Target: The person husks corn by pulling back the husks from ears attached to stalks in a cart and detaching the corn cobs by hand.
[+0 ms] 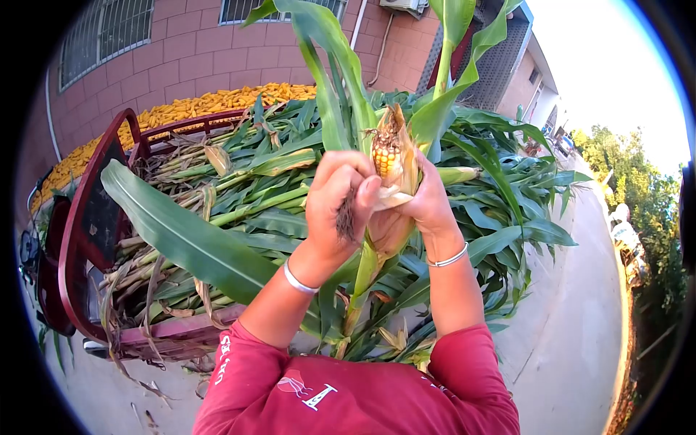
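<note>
An ear of corn (387, 158) stands upright on its stalk, its yellow kernels bared near the top and pale husk around the rest. My left hand (339, 199) is closed in a fist just left of the ear, with a dark tuft of corn silk (346, 220) sticking out of it. Its thumb is beside a peeled strip of husk (392, 198). On the other side, my right hand (429, 199) wraps around the husked ear, fingers partly hidden behind it. Below both hands runs the green cornstalk (367, 272), with long leaves rising above.
Behind the ear, cut cornstalks (268, 196) fill a red cart (69, 239). Yellow corn cobs (210, 105) are heaped along a brick wall (196, 47). A concrete road (573, 312) runs along the right, bordered by green bushes (627, 163).
</note>
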Available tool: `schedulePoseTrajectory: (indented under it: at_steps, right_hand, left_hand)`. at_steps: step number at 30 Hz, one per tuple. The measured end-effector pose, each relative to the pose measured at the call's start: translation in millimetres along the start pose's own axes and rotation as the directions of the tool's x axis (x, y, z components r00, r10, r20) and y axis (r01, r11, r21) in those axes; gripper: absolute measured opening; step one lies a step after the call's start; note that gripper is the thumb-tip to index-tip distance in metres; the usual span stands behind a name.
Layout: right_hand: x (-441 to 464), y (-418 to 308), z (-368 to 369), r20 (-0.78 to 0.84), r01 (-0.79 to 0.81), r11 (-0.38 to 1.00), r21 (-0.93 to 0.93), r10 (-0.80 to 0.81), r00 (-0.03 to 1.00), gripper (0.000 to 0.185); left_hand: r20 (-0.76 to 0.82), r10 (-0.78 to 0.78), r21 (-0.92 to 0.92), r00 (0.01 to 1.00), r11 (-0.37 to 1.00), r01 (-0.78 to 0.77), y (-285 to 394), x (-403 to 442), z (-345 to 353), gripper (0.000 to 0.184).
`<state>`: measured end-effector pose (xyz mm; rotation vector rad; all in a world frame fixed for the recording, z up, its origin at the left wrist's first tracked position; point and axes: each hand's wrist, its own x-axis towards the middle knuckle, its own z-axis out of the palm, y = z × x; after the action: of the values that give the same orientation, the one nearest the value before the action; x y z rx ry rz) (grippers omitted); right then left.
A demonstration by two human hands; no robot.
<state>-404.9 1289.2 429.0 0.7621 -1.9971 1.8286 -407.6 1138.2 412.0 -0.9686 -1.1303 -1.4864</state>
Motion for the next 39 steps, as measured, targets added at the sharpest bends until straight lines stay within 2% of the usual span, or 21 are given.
schedulePoseTrajectory:
  at_steps: [2, 4, 5, 6, 8, 10, 12, 13, 14, 16, 17, 19, 20, 21, 22, 27, 30, 32, 34, 36, 39]
  right_hand:
    - [3.7, -1.8, 1.2, 0.03, -0.019, 1.0, -0.013, 0.02, 0.999, 0.081]
    - [4.1, -7.6, 3.3, 0.082, -0.049, 0.996, 0.071, 0.044, 0.996, 0.092]
    - [3.4, -1.7, -5.6, 0.113, -0.055, 0.998, 0.018, 0.053, 0.992, 0.104]
    - [6.1, -5.2, -10.4, 0.112, -0.055, 0.998, 0.012, 0.054, 0.992, 0.104]
    - [14.8, -23.0, -12.3, 0.484, 0.073, 0.943, 0.326, -0.232, 0.844, 0.112]
    - [16.8, -37.2, 1.6, 0.387, 0.107, 0.914, 0.392, -0.269, 0.882, 0.086]
    - [21.7, -48.1, 1.4, 0.338, -0.001, 1.0, 0.012, -0.003, 0.941, 0.047]
    - [19.0, -49.3, 15.8, 0.244, 0.071, 0.997, 0.011, -0.072, 0.967, 0.024]
    - [17.1, -50.2, 20.6, 0.242, 0.069, 0.998, 0.011, -0.069, 0.968, 0.024]
    - [14.7, -47.5, 25.0, 0.103, 0.088, 0.995, 0.05, -0.093, 0.99, 0.022]
    - [15.0, -44.0, 20.8, 0.112, 0.129, 0.991, -0.031, -0.125, 0.986, 0.033]
    - [10.2, -37.5, 14.7, 0.073, 0.138, 0.988, -0.063, -0.133, 0.988, 0.033]
    - [8.4, -36.0, 11.3, 0.046, 0.158, 0.982, -0.102, -0.154, 0.987, 0.033]
    - [6.4, -34.6, 8.0, 0.023, 0.182, 0.976, -0.117, -0.18, 0.983, 0.034]
    - [5.7, -32.3, 1.7, 0.019, 0.176, 0.977, -0.119, -0.175, 0.984, 0.034]
    - [6.9, -23.4, -14.1, -0.107, 0.197, 0.979, -0.047, -0.201, 0.974, 0.037]
    - [7.3, -24.0, -7.9, -0.114, 0.207, 0.978, -0.023, -0.208, 0.971, 0.042]
    - [6.7, -30.5, 1.4, -0.027, 0.207, 0.975, -0.084, -0.21, 0.977, 0.044]
    - [2.2, -33.7, 7.0, 0.02, 0.236, 0.967, -0.094, -0.235, 0.972, 0.048]
    - [-1.6, -31.6, 5.4, 0.037, 0.219, 0.973, 0.072, -0.222, 0.974, 0.047]
    - [-1.0, -27.4, -0.5, -0.002, 0.23, 0.973, 0.012, -0.23, 0.973, 0.05]
  left_hand:
    - [-0.058, 0.057, 0.019, 0.997, 0.998, -0.056, 0.4, 4.0, 10.3, 0.018]
    - [-0.128, -0.08, -0.202, 0.989, 0.978, 0.053, -0.8, -4.2, 18.3, 0.018]
    - [-0.101, 0.094, -0.138, 0.99, 0.985, -0.107, -3.1, -1.6, 17.6, 0.019]
    - [-0.089, 0.118, -0.136, 0.989, 0.982, -0.13, -1.0, -4.0, 16.8, 0.021]
    - [-0.026, 0.228, -0.064, 0.973, 0.971, -0.229, -1.3, -5.5, 15.1, 0.026]
    - [-0.013, 0.264, -0.031, 0.964, 0.964, -0.265, 0.7, -2.5, 18.7, 0.025]
    - [0.02, 0.294, 0.001, 0.956, 0.956, -0.294, 3.1, -4.1, 21.3, 0.025]
    - [0.013, 0.321, -0.044, 0.947, 0.946, -0.321, 4.3, -5.8, 23.0, 0.022]
    - [0.002, 0.349, -0.087, 0.937, 0.934, -0.347, 5.1, -7.7, 25.0, 0.028]
    - [0.016, 0.332, -0.139, 0.943, 0.935, -0.327, 5.4, -16.5, 26.4, 0.028]
    - [0.066, 0.232, -0.163, 0.971, 0.962, -0.219, 8.4, -22.1, 25.7, 0.028]
    - [0.173, -0.02, -0.222, 0.985, 0.973, 0.059, 19.4, -34.7, 22.5, 0.024]
    - [0.174, -0.028, -0.227, 0.984, 0.972, 0.068, 18.7, -49.9, 18.6, 0.024]
    - [0.382, -0.217, -0.17, 0.898, 0.939, 0.299, 10.9, -74.9, 11.4, 0.022]
    - [0.563, -0.379, -0.066, 0.735, 0.865, 0.497, 2.7, -100.6, 2.9, 0.02]
    - [0.625, -0.535, 0.089, 0.568, 0.772, 0.63, -15.2, -222.7, -39.2, 0.02]
    - [0.578, -0.563, 0.097, 0.591, 0.767, 0.635, -5.5, -225.2, -41.7, 0.019]
    - [0.584, -0.584, 0.064, 0.564, 0.725, 0.686, -2.6, -221.4, -42.3, 0.021]
    - [0.652, -0.486, 0.065, 0.581, 0.8, 0.596, -4.2, -219.9, -43.3, 0.022]
    - [0.682, -0.487, 0.07, 0.546, 0.786, 0.614, -3.2, -210.2, -47.5, 0.025]
    - [0.75, -0.578, 0.025, 0.321, 0.509, 0.86, 11.9, -167.3, -55.0, 0.028]
